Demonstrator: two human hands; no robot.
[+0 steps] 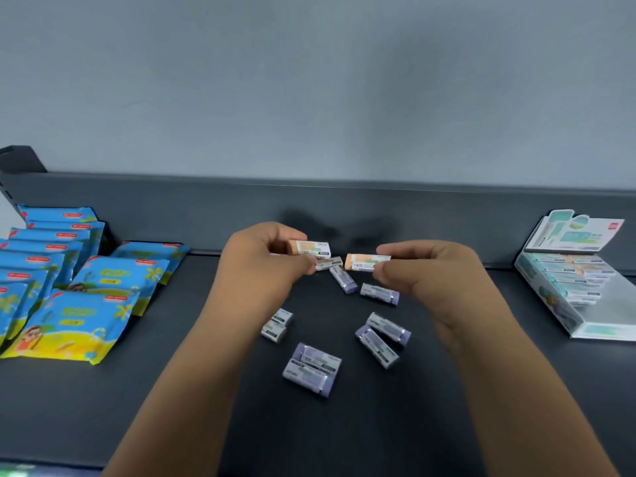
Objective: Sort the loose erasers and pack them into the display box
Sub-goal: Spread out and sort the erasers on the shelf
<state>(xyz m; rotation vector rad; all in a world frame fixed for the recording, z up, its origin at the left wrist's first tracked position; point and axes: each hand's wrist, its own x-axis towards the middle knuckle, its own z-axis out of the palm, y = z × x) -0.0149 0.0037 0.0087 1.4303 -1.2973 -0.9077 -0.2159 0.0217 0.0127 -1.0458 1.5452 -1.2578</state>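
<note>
Packets [96,318] left; display box [550,297] right.

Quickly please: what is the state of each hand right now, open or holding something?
Left hand: closed grip, pinches an orange eraser.
Right hand: closed grip, pinches another orange eraser.

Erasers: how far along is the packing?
Done: the display box already holds several rows of erasers, with bare floor at its front. In hand: the left hand pinches an orange eraser, the right hand a second orange eraser. Left: purple erasers and a few others lie loose on the table.
</note>
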